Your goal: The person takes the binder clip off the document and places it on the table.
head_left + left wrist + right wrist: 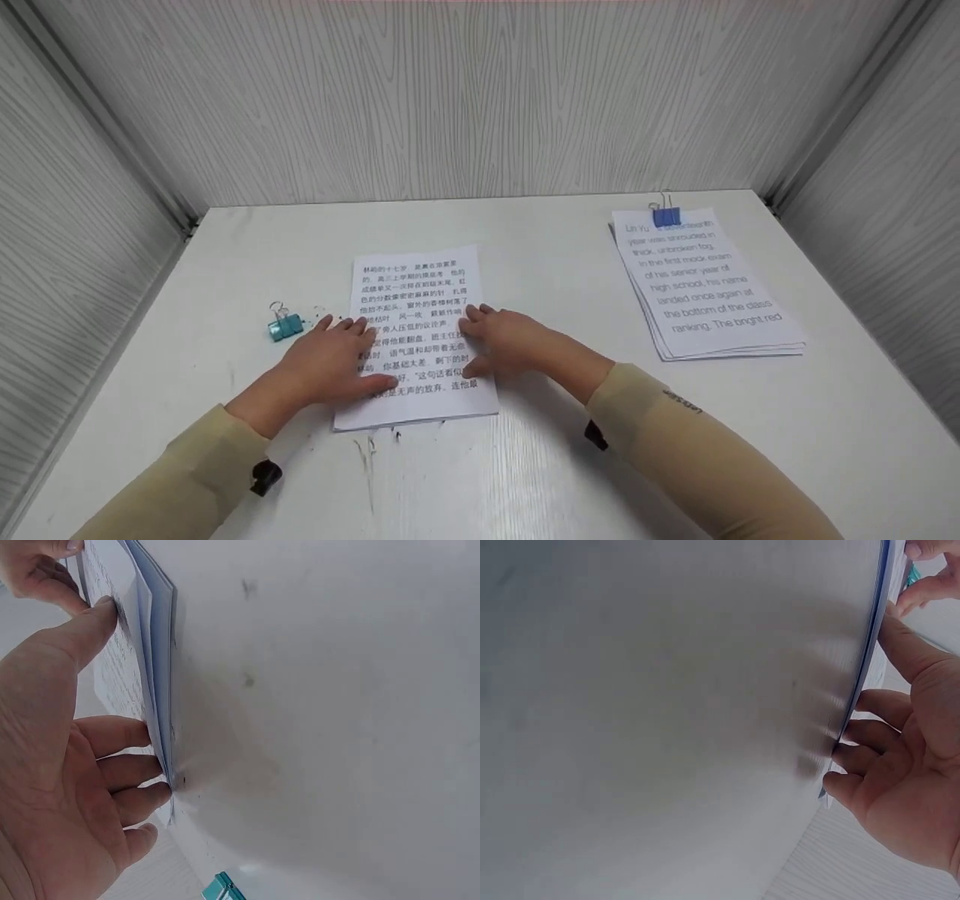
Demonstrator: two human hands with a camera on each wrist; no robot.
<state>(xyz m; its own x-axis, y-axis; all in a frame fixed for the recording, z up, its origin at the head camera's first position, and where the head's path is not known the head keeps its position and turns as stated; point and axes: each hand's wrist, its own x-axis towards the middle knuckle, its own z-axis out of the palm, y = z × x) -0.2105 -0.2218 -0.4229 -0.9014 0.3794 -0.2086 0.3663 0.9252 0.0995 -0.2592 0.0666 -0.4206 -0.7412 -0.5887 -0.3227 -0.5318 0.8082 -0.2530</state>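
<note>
A stack of paper sheets printed with Chinese text lies on the table between the two hands. My left hand touches its left edge with the fingertips, the thumb resting on the top sheet. On the opposite side my right hand has its fingers along the right edge and its thumb on the page. In the left wrist view, the sheets gape slightly apart at the side. A teal binder clip lies just left of the left hand, off the paper.
At the right, another paper stack with English print carries a blue binder clip on its top edge. Grey wood-grain panels wall the white table at the back and sides. Dark marks spot the tabletop near the paper.
</note>
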